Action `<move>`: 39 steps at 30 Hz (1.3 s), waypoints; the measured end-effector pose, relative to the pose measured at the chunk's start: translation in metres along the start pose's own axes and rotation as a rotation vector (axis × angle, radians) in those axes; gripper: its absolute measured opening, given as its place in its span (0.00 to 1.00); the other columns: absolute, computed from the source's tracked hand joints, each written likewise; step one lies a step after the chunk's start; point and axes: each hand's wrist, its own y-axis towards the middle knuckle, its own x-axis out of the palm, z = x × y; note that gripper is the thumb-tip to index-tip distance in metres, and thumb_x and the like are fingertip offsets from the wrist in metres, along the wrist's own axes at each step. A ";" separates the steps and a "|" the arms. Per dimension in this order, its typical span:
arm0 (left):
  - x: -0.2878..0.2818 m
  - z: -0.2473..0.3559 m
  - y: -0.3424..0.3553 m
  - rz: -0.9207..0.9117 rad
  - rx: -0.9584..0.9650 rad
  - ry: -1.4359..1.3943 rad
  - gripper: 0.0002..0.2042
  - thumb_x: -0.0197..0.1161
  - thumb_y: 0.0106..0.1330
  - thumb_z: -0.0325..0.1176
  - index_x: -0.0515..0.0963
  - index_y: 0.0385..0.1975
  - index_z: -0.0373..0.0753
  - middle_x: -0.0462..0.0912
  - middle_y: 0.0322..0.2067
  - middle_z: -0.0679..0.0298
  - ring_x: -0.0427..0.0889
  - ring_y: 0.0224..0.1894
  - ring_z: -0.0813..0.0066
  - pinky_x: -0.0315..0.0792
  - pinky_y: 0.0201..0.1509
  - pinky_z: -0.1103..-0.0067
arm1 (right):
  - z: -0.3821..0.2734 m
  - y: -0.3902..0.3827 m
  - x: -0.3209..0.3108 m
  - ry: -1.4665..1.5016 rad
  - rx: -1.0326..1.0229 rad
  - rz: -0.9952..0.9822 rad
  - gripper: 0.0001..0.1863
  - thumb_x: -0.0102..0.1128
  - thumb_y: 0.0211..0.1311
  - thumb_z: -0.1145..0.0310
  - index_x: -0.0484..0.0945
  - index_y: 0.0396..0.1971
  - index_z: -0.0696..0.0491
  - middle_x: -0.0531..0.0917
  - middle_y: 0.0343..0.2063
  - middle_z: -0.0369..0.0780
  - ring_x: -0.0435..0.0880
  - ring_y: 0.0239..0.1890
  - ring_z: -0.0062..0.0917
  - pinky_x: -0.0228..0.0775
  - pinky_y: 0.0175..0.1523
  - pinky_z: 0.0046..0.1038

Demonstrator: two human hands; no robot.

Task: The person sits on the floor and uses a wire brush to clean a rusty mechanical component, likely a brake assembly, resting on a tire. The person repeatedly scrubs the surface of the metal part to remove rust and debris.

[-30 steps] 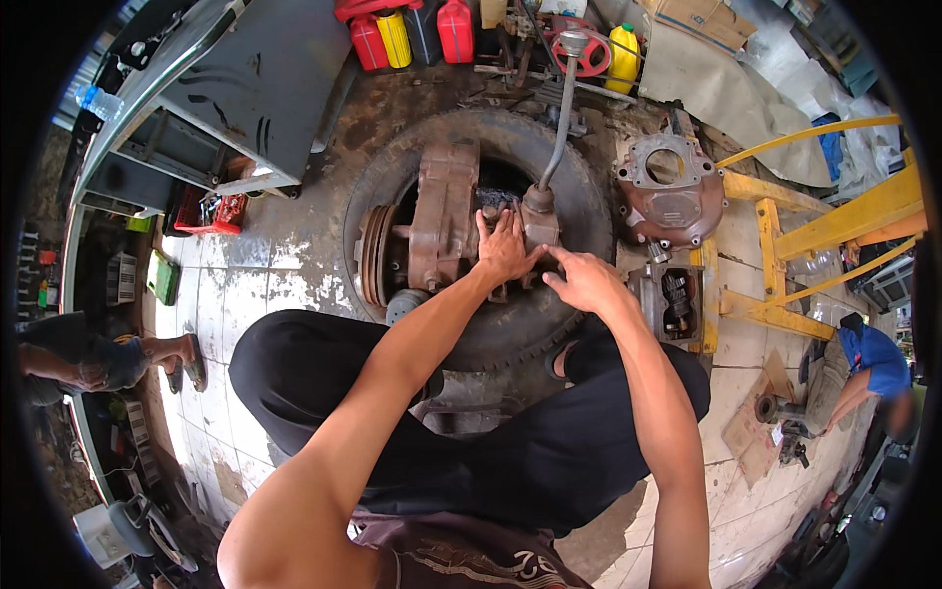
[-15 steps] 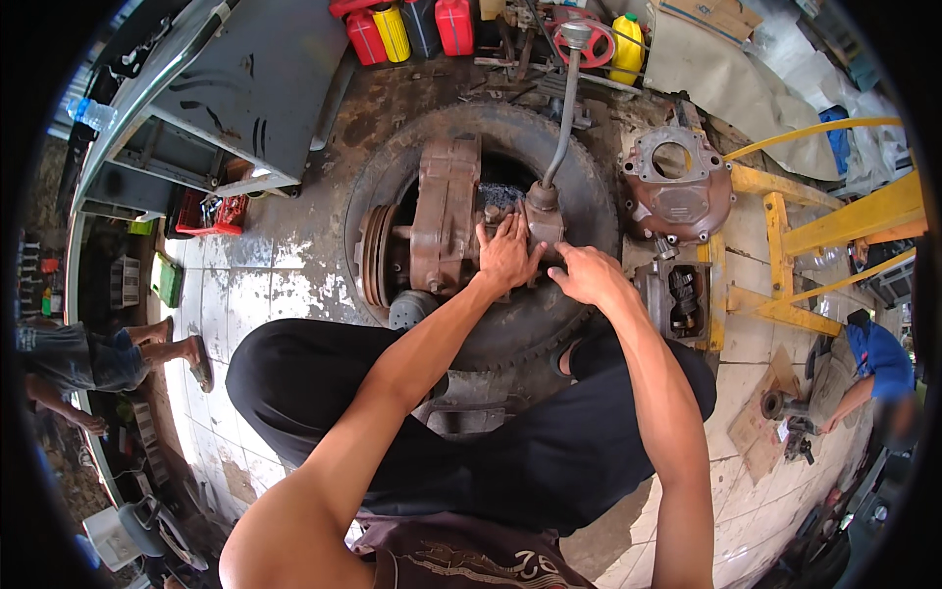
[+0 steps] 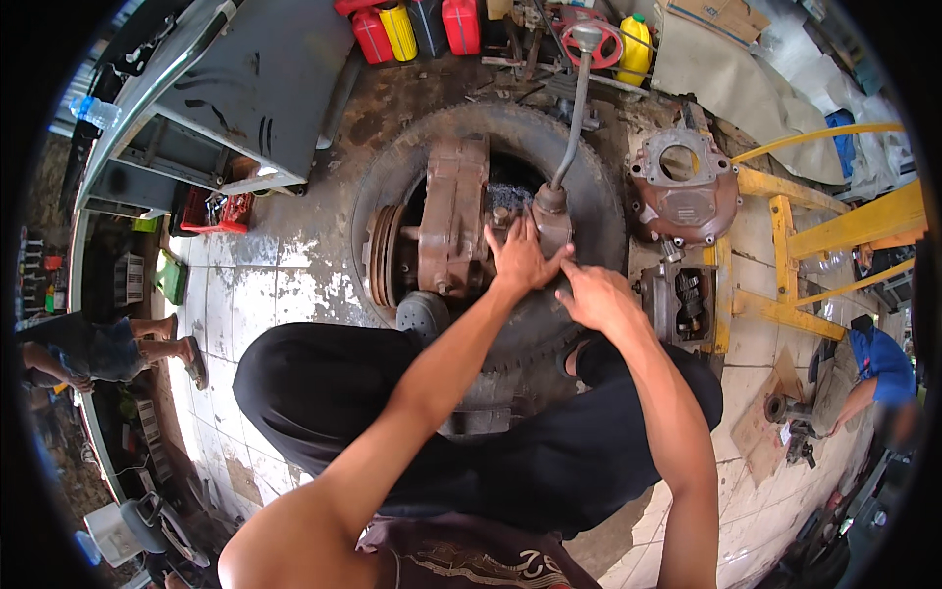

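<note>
A brown metal gearbox housing (image 3: 454,211) with a long gear lever (image 3: 576,123) and a grooved pulley (image 3: 381,257) lies on a large tyre (image 3: 400,157). My left hand (image 3: 527,260) rests on the housing beside the lever's base (image 3: 552,224), fingers spread and holding nothing that I can see. Just to its right, my right hand (image 3: 601,294) is at the near side of the lever base. Its index finger reaches out by my left thumb, while the lower fingers are partly hidden.
Right of the tyre lie a brown bell housing (image 3: 685,201) and an opened gear casing (image 3: 677,304), next to a yellow metal frame (image 3: 785,245). Jerrycans (image 3: 461,27) line the back. A grey metal bench (image 3: 231,93) and red tray (image 3: 211,211) stand left. Another person (image 3: 878,358) works at right.
My left thumb and right index finger have come together near the lever base. The view has shifted slightly, and the person at far left has moved a little.
</note>
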 end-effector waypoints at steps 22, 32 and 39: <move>-0.008 0.005 -0.012 0.033 -0.052 -0.109 0.54 0.44 0.61 0.76 0.55 0.72 0.30 0.64 0.70 0.48 0.58 0.75 0.58 0.15 0.67 0.33 | -0.019 -0.019 0.012 -0.018 -0.103 0.002 0.29 0.62 0.64 0.57 0.72 0.61 0.57 0.85 0.41 0.48 0.84 0.48 0.41 0.73 0.51 0.45; -0.011 -0.003 0.003 -0.001 -0.059 -0.082 0.55 0.43 0.60 0.77 0.54 0.73 0.30 0.60 0.72 0.48 0.54 0.77 0.60 0.15 0.67 0.33 | -0.020 -0.009 0.012 -0.034 -0.059 -0.046 0.31 0.62 0.64 0.55 0.70 0.62 0.57 0.85 0.45 0.49 0.84 0.49 0.43 0.74 0.53 0.46; -0.004 -0.006 -0.017 -0.015 0.034 -0.025 0.51 0.46 0.61 0.75 0.61 0.71 0.32 0.61 0.73 0.54 0.51 0.78 0.62 0.15 0.65 0.30 | -0.003 -0.006 0.018 -0.045 0.049 -0.133 0.30 0.61 0.66 0.56 0.70 0.63 0.56 0.84 0.49 0.48 0.83 0.53 0.42 0.73 0.56 0.45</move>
